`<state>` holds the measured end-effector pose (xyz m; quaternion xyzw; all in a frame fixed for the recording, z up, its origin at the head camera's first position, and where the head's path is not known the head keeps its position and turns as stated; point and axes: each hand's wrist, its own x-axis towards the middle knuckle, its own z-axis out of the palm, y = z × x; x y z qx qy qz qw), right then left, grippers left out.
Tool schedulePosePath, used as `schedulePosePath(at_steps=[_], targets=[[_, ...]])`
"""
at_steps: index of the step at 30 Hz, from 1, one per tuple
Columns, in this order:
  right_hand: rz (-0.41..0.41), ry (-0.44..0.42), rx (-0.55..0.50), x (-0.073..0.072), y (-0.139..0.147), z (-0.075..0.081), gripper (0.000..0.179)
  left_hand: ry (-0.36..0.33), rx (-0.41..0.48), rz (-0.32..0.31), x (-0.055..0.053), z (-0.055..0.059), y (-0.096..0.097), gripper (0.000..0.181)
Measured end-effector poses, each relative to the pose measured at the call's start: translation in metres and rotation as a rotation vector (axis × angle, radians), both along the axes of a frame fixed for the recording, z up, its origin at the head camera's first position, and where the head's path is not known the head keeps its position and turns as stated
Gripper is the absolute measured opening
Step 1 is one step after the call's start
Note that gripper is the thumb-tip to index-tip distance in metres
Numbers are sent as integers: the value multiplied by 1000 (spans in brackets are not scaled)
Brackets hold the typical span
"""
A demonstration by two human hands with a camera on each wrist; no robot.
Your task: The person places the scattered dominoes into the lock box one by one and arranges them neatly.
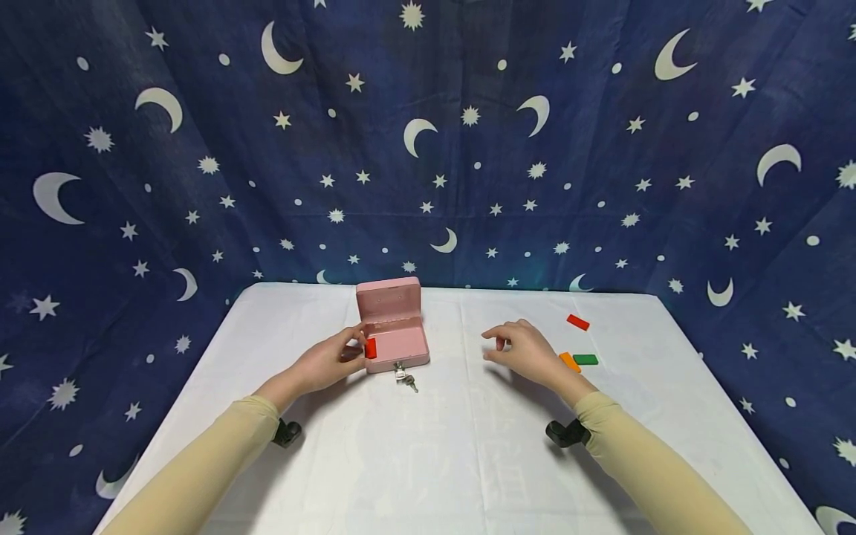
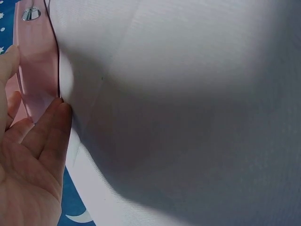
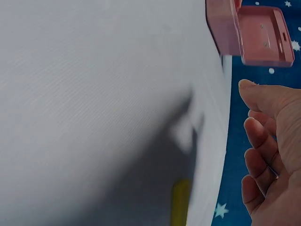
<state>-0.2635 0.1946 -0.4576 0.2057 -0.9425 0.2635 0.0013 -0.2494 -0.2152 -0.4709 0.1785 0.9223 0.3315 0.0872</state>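
Note:
A pink metal cash box stands on the white table with its lid raised. My left hand holds its front left corner; in the left wrist view the thumb lies at the rim and the fingers against the side wall. Inside, by the left wall, sits a red block. On the box's front hangs a small padlock with keys. Well to the right, my right hand hovers over the table, fingers loosely bent and thumb apart, with nothing in it.
An orange block lies just right of the right hand, beside a green block. Farther back is another red block. A dark blue cloth with moons and stars hangs behind and around the white table.

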Motion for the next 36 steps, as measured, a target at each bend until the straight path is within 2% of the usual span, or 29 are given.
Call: schedulePosePath(at_steps=[7, 15, 27, 32, 36], targets=[[-43, 12, -15, 7, 26, -6, 39, -7, 0, 10, 0, 1, 0, 58], [-115, 18, -29, 16, 59, -12, 41, 7, 2, -6, 3, -2, 0, 37], [-178, 26, 1, 28, 100, -19, 41, 29, 12, -18, 2, -2, 0, 36], [-218, 9, 2, 33, 115, -16, 41, 39, 14, -16, 1, -3, 0, 45], [-242, 7, 8, 36, 127, -14, 42, 42, 24, -13, 2, -2, 0, 62]])
